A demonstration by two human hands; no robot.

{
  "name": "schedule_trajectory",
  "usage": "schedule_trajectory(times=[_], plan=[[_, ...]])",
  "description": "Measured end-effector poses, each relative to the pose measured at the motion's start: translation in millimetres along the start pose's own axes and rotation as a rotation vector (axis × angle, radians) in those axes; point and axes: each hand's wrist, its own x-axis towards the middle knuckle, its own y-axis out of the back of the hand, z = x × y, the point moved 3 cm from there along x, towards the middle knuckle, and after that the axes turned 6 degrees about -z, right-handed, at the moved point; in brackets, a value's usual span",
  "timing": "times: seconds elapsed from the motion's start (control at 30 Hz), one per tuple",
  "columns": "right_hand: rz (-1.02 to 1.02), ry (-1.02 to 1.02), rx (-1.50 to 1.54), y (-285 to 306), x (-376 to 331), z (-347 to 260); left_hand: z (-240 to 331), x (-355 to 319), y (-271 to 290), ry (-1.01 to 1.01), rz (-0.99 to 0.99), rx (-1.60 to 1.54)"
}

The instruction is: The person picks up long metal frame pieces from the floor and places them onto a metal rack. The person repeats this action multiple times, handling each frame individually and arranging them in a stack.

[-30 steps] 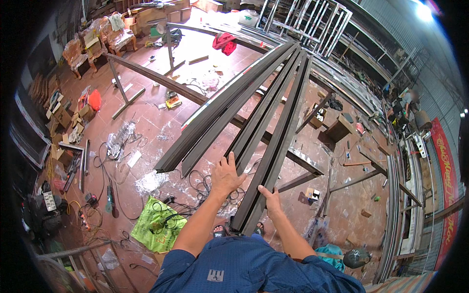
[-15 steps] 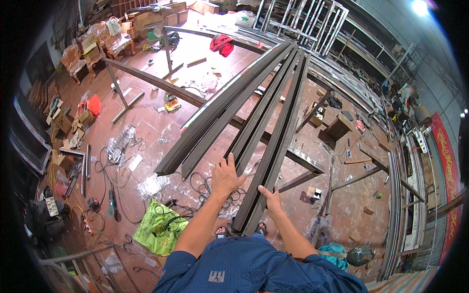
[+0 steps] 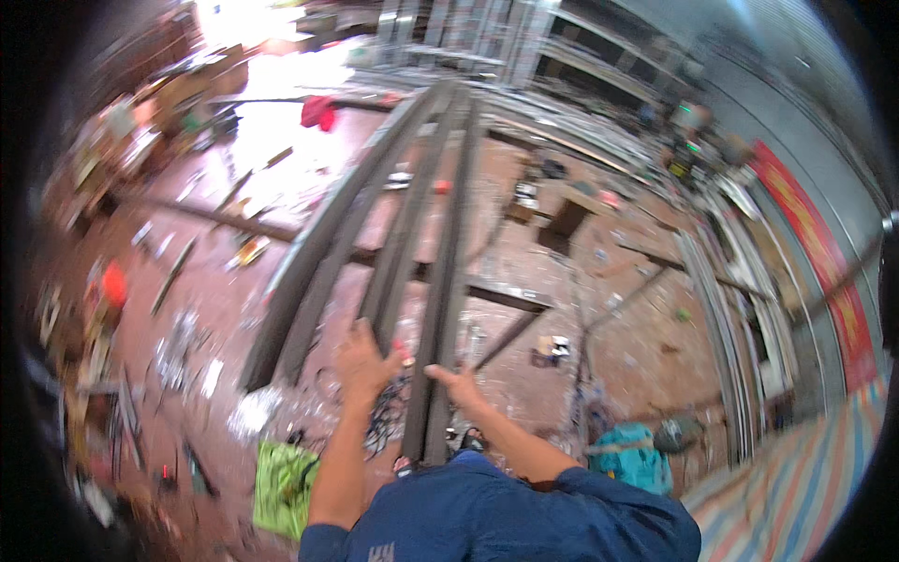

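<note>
Several long dark brown metal profiles lead away from me, close together at their far ends and fanned apart nearer me. My left hand (image 3: 365, 363) has its fingers stretched forward, thumb apart, at the near end of the middle profiles (image 3: 401, 248). With its thumb across the top, my right hand (image 3: 457, 386) grips the right profile (image 3: 440, 328), whose near end comes almost to my body; its other fingers are hidden. Beyond my left hand lie the left profiles (image 3: 298, 309). Motion blur softens both hands.
A dark metal crossbar (image 3: 506, 297) runs under the profiles. Near my feet are a lime-green bag (image 3: 281, 487) and a teal bag (image 3: 632, 457). Cartons (image 3: 567, 225) stand beyond on the tiled floor. Metal lengths (image 3: 716, 347) lie along the right, beside a striped sheet (image 3: 796, 468).
The view has swung to the right and blurred, so the scene sits farther left in it. My hands stay at about the same places by the profiles.
</note>
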Motion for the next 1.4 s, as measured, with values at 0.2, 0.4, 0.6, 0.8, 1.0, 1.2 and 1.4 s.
schedule_trajectory(times=[0.2,0.4,0.6,0.8,1.0,1.2,1.4], plan=[[-0.055,-0.056,0.13,-6,-17,-32,6,-6,12,0.126,-0.06,0.027],[-0.02,-0.06,0.086,-3,-20,-34,7,-3,6,0.082,-0.044,0.051],[-0.001,-0.046,0.235,-10,-27,-40,4,-4,6,0.089,-0.065,0.076],[-0.029,-0.049,0.131,-6,-1,-2,1,-4,3,0.032,0.011,0.084],[-0.036,-0.058,0.173,-9,-12,-23,3,-6,8,0.052,-0.002,0.056],[-0.048,-0.046,0.185,-8,-20,-34,-1,-3,4,0.066,-0.03,0.075],[-0.055,-0.053,0.164,-9,-21,-36,0,-3,11,0.057,-0.073,0.029]])
